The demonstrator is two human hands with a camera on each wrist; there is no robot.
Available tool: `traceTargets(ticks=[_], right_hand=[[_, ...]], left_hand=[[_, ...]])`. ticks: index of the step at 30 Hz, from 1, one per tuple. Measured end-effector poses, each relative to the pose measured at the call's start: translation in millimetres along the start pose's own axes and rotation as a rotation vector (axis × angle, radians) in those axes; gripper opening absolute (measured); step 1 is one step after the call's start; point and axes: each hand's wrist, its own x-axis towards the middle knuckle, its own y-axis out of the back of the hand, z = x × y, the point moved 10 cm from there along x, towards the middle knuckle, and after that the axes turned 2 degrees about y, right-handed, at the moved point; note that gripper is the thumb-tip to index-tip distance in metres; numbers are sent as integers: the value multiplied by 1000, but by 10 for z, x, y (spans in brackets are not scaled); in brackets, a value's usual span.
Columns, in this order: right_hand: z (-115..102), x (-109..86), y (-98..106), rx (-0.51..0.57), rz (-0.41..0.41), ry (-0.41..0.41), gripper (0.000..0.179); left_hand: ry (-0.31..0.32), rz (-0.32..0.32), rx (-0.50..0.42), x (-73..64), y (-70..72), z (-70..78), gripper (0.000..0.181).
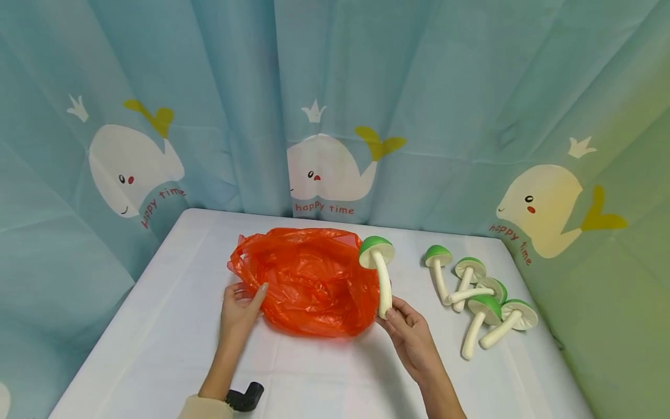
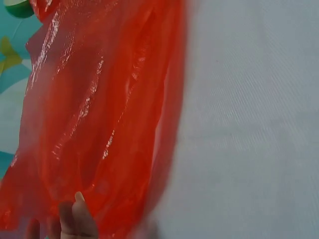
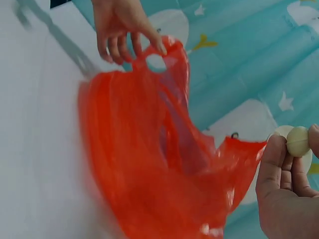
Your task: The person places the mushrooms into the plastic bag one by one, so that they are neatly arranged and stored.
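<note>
A red plastic bag lies with its mouth spread on the white table, and it fills much of the left wrist view. At its left edge my left hand grips the plastic, thumb on the inner side; the right wrist view shows this hand from across the bag. My right hand pinches a green-capped toy mushroom low on its white stem, cap upward, beside the bag's right rim. Its fingertips meet the bag's edge in the right wrist view, where the stem's round end shows.
Several more green-capped mushrooms lie in a loose pile on the right of the white table. A black angled object is by the left wrist. Blue curtains with whale prints hang behind the table and along its sides.
</note>
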Motion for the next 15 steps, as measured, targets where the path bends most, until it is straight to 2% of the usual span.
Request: traceTargets(ticks=[7, 12, 15], right_hand=[[-81, -42, -233, 32, -56, 31, 27], [24, -31, -418, 47, -120, -46, 33], [137, 1, -473, 53, -119, -105, 35]], left_hand=[[-9, 63, 26, -12, 1, 20, 70], [15, 57, 19, -2, 4, -17, 66], [1, 51, 3, 11, 0, -21, 59]])
